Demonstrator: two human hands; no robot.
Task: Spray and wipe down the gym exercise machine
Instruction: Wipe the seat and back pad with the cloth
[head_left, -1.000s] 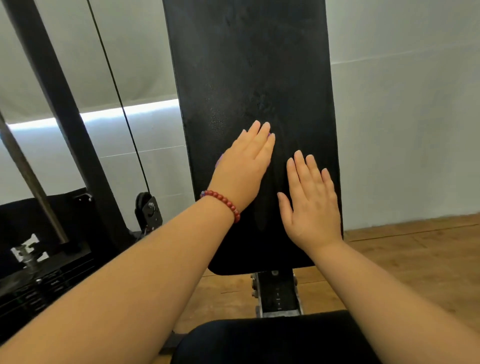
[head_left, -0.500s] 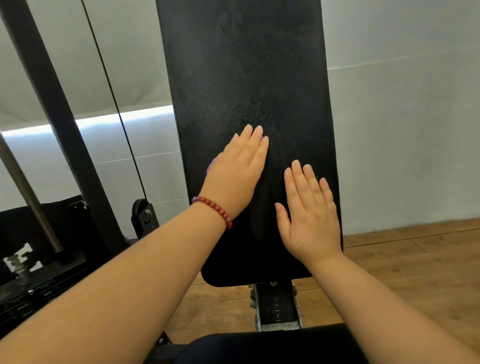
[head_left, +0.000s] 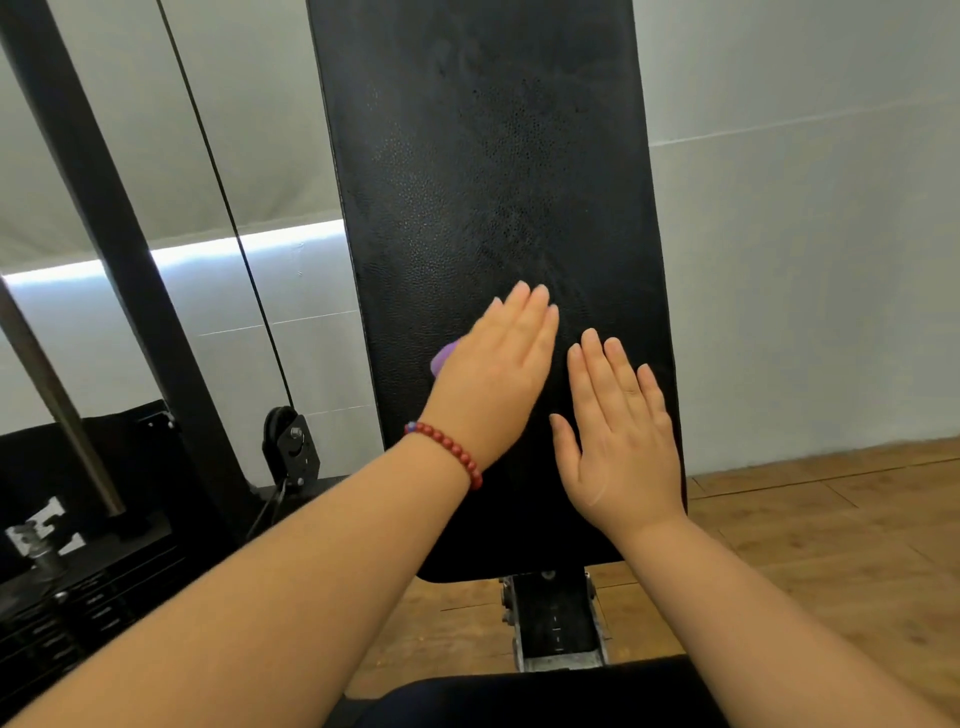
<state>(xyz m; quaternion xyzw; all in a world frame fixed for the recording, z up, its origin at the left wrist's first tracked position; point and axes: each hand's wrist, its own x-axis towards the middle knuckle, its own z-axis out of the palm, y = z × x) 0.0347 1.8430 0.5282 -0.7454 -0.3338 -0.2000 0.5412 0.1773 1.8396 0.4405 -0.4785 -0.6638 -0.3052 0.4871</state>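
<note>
Now | left hand (head_left: 493, 379): fingers (head_left: 530, 317) straight on purple cloth (head_left: 444, 358) | right hand (head_left: 618, 441): flat on pad (head_left: 483, 156) | wood floor (head_left: 831, 545)

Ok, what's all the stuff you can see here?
back pad: one, black, upright in the middle
cloth: one, purple, on the back pad, mostly covered
seat pad: one, black, bottom edge
bracket: one, grey metal, under the back pad
post: one, black, far left
cable: one, black, beside the post
pulley: one, black, left of the back pad
floor: one, brown wood, right side
wall: one, white, behind
bracelet: one, red beads, left wrist
left hand: one, flat on the cloth
right hand: one, flat on the back pad
</note>
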